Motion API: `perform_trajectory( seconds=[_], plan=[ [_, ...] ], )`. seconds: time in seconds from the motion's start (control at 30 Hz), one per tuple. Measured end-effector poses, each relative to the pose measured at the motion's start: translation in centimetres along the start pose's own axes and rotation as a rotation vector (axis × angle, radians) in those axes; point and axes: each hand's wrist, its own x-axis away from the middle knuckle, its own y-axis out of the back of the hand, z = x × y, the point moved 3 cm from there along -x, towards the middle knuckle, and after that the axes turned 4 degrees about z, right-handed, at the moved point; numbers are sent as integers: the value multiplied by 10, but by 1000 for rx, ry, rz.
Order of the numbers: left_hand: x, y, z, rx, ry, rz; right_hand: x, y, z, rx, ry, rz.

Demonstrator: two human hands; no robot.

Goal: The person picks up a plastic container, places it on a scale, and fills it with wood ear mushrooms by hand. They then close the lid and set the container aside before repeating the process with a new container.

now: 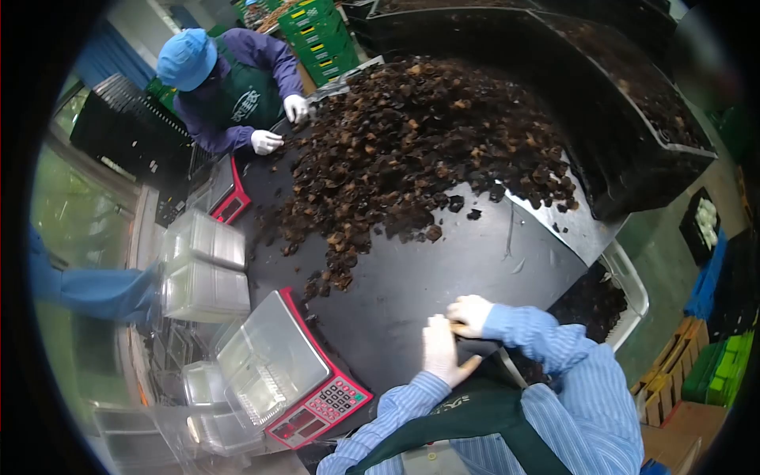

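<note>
My left hand (442, 348), in a white glove, is raised over the near edge of the dark table (396, 277), its fingers together and its thumb bent inward. Right against its fingertips, my right hand (470, 313) is curled closed, also gloved. A small brown bit shows where the fingers meet; I cannot tell what it is. Below the hands, a dark edge is partly hidden by them. Beyond them spreads a large heap of dark brown, crinkled mushroom-like pieces (412, 134), with a few loose bits at its near side.
Left of my arms stands a red-edged digital scale (273, 364), beside stacked clear plastic boxes (204, 269). A second scale (226, 194) is farther back. Across the table a co-worker (229, 95) handles the heap's edge. A white-rimmed basket (633, 293) sits right; a large black bin (625, 150) stands behind.
</note>
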Motion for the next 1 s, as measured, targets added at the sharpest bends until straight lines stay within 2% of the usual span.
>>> perform_trajectory(
  seconds=[0.03,0.1,0.13,0.17,0.23,0.3,0.37,0.47,0.5,0.53,0.57,0.6,0.63,0.7,0.8,0.87,0.93,1.0],
  plan=[
    [-8,1,-18,164,-109,126,25,13,-9,-12,-97,128],
    [-5,-37,-26,520,-474,115,75,61,-10,-251,-548,400],
    [-4,-36,-35,674,-513,233,99,77,-16,-193,-665,385],
    [-9,-28,-32,555,-492,135,121,89,-22,-134,-784,371],
    [-15,1,-13,322,-450,-55,160,105,-29,-82,-911,139],
    [-23,19,20,-240,-162,-369,187,115,-25,-171,-1040,-3],
    [-37,26,47,-290,203,-457,197,116,-21,-196,-1023,-50],
    [-50,11,15,-403,22,-260,195,108,-26,-180,-906,-77],
    [-53,-4,-13,-342,-82,-86,191,104,-31,-235,-866,-101],
    [-50,-21,-39,-225,-315,29,183,107,-31,-223,-820,-105],
    [-51,-30,-68,-110,-493,331,173,112,-30,-209,-770,-108],
    [-47,-45,-79,87,-778,478,165,115,-32,-201,-708,-124],
    [-30,-83,-54,166,-994,220,158,118,-33,-191,-644,-136],
    [-38,-28,-59,254,-878,70,142,124,-35,-201,-557,-119],
    [-37,27,-30,351,-502,-275,112,128,-47,-203,-458,-72],
    [-34,45,2,252,-376,-611,84,131,-55,-158,-366,-76],
    [-19,53,41,51,-35,-789,52,134,-75,-263,-310,-194],
    [-5,50,91,99,286,-926,17,135,-100,-362,-306,-361]
  ],
)
